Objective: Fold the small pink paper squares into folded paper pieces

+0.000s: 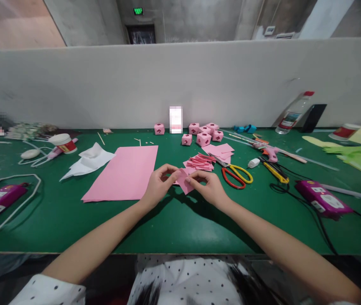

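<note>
Between my two hands I hold a small piece of pink paper [185, 183] just above the green table. My left hand [163, 180] pinches its left edge, and my right hand [207, 186] pinches its right side. Whether the paper is creased is hard to make out. Right behind my hands lies a pile of folded pink paper strips [201, 162], with flat pink paper pieces [220, 150] beyond it. Scissors [236, 176] with red and yellow handles lie right of the pile. Large pink sheets [123, 173] lie left of my left hand.
Several folded pink paper cubes [204, 139] stand near the partition [110, 89], beside a bright phone screen [176, 119]. White tissue [88, 161] and a paper cup [62, 143] are on the left. On the right are a glue gun [269, 151], a bottle [295, 112] and a purple power strip [323, 199] with cables.
</note>
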The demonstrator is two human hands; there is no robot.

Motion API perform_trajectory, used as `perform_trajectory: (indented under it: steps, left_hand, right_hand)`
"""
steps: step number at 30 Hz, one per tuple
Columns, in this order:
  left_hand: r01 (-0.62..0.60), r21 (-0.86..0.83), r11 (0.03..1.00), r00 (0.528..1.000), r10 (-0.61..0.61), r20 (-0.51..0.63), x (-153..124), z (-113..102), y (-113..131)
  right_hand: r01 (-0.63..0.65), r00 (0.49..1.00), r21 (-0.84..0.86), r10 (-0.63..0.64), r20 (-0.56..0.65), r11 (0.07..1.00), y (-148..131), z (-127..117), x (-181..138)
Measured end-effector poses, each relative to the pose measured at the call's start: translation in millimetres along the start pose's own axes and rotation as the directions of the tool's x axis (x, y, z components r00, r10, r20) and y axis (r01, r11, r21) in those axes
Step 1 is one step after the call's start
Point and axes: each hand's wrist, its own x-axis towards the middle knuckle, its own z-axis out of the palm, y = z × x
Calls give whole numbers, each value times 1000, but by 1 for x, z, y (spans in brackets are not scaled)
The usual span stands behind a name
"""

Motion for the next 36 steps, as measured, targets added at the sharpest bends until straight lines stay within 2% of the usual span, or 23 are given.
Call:
perform_trajectory:
  steps: [3, 6, 10, 13, 15, 17, 21, 23, 25, 32, 36]
  left_hand:
    - [-9, 23, 1000, 999, 8, 50, -1, 0, -1]
    - [-9, 14, 1000, 999, 9, 45, -1, 0, -2]
    - [10, -63, 998, 1000, -10, -4, 1, 0, -1]
    - [-6, -33, 999, 999, 5, -35, 1, -1, 0]
    - [-88, 76, 993, 996, 89, -7, 0, -2, -1]
    - [-226, 202, 953, 974, 216, 70, -1, -4, -2]
    - [-485, 415, 770, 874, 437, 212, -3, -5, -4]
    - [-555, 495, 669, 830, 484, 276, -3, -5, -4]
    - [-572, 530, 626, 818, 483, 312, -2, -5, -5]
    - [-439, 496, 749, 898, 389, 207, 0, -6, -4]
    - [-258, 331, 908, 960, 202, 194, 1, -4, -2]
  right_hand:
    - [96, 995, -129, -91, 47, 987, -1, 0, -2]
    - [148, 989, -178, -140, 55, 973, -3, 1, -4]
    - [124, 992, -171, -116, 53, 978, -5, 1, -4]
    - [113, 994, -172, -110, 24, 979, -5, -2, -3]
    - [132, 991, -191, -132, 13, 973, -5, -4, -3]
    - [181, 983, -223, -179, 28, 958, -3, -6, -3]
    - [312, 950, -301, -306, 67, 901, 3, -8, -4]
    - [351, 935, -342, -344, 82, 872, 5, -8, -4]
    - [362, 931, -369, -354, 92, 856, 5, -6, -4]
    - [301, 951, -348, -304, 47, 888, -2, -6, -3]
    - [168, 986, -218, -168, 17, 961, -4, -7, -2]
